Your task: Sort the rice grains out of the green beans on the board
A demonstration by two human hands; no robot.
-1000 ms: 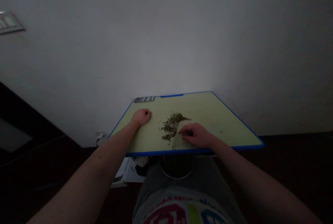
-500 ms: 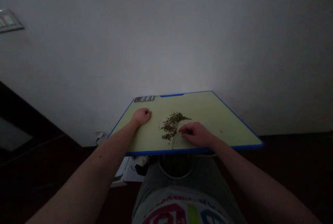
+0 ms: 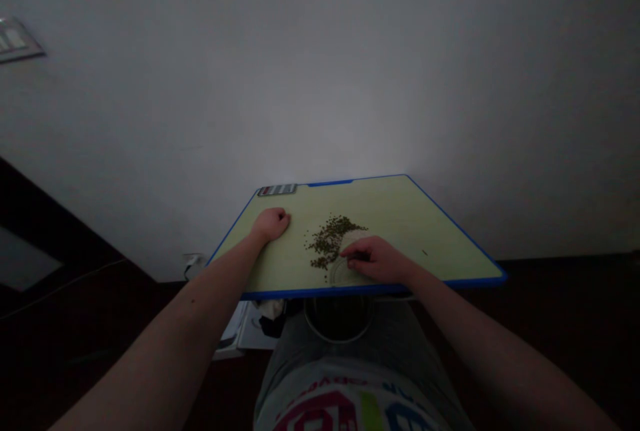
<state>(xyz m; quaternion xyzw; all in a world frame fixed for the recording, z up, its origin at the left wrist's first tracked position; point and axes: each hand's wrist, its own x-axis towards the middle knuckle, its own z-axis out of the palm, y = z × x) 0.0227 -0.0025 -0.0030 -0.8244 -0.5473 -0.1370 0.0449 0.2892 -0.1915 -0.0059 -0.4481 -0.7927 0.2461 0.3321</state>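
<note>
A pile of small dark green beans (image 3: pixel 331 239) lies on a pale green tabletop with a blue rim (image 3: pixel 430 224). My right hand (image 3: pixel 379 259) rests just right of the pile, its fingers curled and pinched over a pale, cleared patch with a faint round outline (image 3: pixel 345 269); what the fingertips hold is too small to make out. My left hand (image 3: pixel 271 223) lies on the tabletop to the left of the beans, closed in a loose fist with nothing visible in it.
A small striped strip (image 3: pixel 277 189) sits at the table's far left corner. A round container (image 3: pixel 340 319) stands below the table's near edge, between my knees. A white wall rises behind, with a switch plate (image 3: pixel 15 41) at upper left. The floor is dark.
My right hand has crept slightly left and toward the near edge beside the beans. My left hand has stayed put.
</note>
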